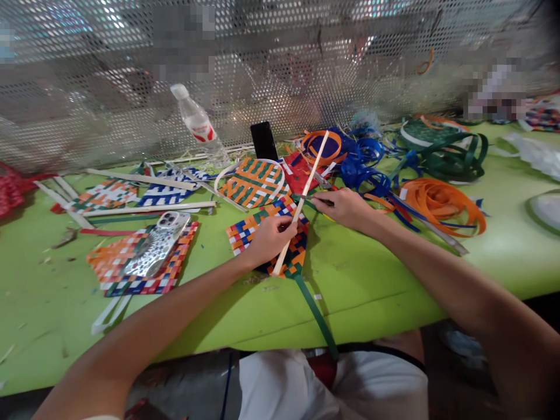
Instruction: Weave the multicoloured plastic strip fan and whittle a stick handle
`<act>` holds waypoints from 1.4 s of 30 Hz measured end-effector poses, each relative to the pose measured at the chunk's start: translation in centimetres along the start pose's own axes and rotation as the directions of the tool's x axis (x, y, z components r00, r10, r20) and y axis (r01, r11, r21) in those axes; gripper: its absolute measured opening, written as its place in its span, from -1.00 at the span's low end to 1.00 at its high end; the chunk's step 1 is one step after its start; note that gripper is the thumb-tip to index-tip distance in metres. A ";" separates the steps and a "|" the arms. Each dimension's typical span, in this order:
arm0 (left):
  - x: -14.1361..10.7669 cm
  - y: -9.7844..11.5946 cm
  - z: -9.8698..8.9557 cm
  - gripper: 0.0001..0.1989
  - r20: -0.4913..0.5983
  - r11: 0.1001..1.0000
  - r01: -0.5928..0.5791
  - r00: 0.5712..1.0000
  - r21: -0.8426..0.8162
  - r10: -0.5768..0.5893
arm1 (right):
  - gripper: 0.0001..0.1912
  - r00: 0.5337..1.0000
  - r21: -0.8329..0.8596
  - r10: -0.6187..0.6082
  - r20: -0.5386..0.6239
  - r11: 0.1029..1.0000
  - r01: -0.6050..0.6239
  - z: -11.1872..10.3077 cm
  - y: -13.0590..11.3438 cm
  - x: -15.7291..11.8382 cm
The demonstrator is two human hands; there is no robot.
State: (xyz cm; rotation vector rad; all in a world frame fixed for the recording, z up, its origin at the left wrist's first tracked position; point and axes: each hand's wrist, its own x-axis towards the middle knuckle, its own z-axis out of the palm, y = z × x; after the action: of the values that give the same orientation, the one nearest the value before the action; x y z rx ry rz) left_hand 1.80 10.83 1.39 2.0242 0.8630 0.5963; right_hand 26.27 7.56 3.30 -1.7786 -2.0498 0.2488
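Note:
My left hand (273, 238) is closed round a long pale strip (315, 168), which looks like split wood or bamboo and slants upward to the right. In my right hand (343, 207) is a small knife (307, 197), its dark thin blade lying against the strip just above my left fingers. The handle is mostly hidden in my grip. Beneath my left hand lies a woven piece (298, 251) of orange, blue, green and white bands, partly covered by the hand and strip. A green band (317, 312) trails from it over the table's front edge.
On the green table (363, 291) lie an orange-green woven fan (256, 184) and a patterned phone (160, 242) on another woven piece (105, 262). A bottle (199, 125) and black phone (263, 140) stand near the mesh wall (280, 70). Orange coils (441, 204) and green coils (464, 154) lie right.

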 end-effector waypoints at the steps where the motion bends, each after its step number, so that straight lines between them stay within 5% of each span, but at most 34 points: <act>1: 0.0 0.0 0.0 -0.60 -0.004 1.000 0.000 1.000 0.003 0.000 | -0.59 1.000 0.003 0.001 0.000 1.000 -0.001 0.0 0.0 0.0; 42: -0.1 0.2 0.0 -0.62 0.005 1.000 -0.008 1.000 0.019 0.008 | -0.57 1.000 0.025 0.007 0.008 1.000 -0.008 0.1 -0.1 -0.1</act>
State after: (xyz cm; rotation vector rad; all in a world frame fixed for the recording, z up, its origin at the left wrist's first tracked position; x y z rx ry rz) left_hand 1.84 10.69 1.59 2.0466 0.8607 0.5897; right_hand 26.17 7.50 3.21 -1.7735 -2.0370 0.2824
